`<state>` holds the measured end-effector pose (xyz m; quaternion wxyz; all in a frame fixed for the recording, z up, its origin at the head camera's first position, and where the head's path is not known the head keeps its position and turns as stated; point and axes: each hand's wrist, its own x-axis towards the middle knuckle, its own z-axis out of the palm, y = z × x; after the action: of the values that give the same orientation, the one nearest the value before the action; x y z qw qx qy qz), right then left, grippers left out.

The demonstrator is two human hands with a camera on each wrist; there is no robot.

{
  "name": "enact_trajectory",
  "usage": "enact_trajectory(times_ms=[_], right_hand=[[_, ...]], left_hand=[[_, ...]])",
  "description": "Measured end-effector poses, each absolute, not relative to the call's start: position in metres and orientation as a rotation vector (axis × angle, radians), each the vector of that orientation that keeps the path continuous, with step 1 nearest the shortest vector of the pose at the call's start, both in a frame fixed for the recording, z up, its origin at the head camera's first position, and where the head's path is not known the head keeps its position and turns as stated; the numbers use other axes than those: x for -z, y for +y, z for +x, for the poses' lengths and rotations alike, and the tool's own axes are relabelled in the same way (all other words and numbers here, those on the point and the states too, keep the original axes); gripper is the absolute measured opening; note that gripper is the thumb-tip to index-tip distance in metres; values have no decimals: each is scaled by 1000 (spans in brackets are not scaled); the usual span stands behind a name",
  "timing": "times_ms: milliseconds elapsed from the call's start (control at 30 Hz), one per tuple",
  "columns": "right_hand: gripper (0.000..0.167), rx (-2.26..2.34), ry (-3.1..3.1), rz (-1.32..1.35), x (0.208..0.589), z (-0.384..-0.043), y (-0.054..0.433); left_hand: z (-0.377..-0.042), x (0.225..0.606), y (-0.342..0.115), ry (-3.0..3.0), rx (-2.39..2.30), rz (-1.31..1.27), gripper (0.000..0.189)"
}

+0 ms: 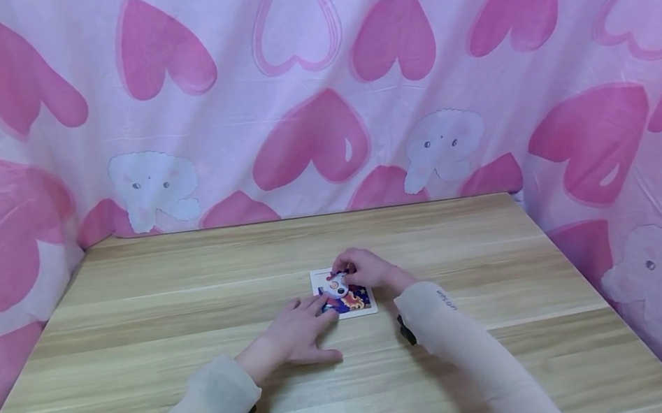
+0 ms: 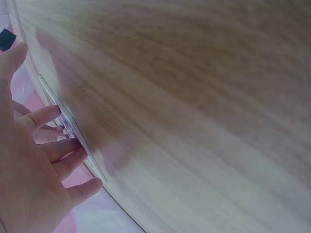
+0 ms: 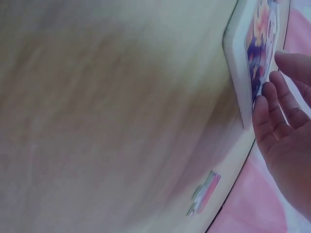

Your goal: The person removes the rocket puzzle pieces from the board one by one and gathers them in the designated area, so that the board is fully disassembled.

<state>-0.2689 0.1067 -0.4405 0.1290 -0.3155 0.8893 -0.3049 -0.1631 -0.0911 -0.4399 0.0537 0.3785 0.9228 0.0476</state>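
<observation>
A small white-rimmed picture puzzle board (image 1: 366, 312) lies on the table, showing a pale round face with a dark eye and orange and blue patches. From the left, my left hand (image 1: 298, 331) rests straight, spread fingers on its left side, thumb out over the wood. My right hand (image 1: 367, 269) bends its fingers over the top right part, thumb and index finger close together at the picture. I cannot tell whether they pinch a piece. In the right wrist view, that hand's fingertips (image 3: 261, 104) are right at the board's edge.
One small flat pink, white and green piece (image 3: 204, 193) lies on the wood beyond the board in the right wrist view. The wooden table (image 1: 188, 276) meets a pink heart-patterned curtain (image 1: 308, 132) at its back and sides.
</observation>
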Motion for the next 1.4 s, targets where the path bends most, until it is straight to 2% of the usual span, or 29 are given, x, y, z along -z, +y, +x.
enact_trajectory(times_ms=[633,1400], right_hand=[[23,485,2636,-836,429,-275,88],[28,586,2593,-809,431,-281,87]], left_hand=[[-162,436,-90,2788,-143,1148,74],[-177,442,-75,2937,30,1129,82]])
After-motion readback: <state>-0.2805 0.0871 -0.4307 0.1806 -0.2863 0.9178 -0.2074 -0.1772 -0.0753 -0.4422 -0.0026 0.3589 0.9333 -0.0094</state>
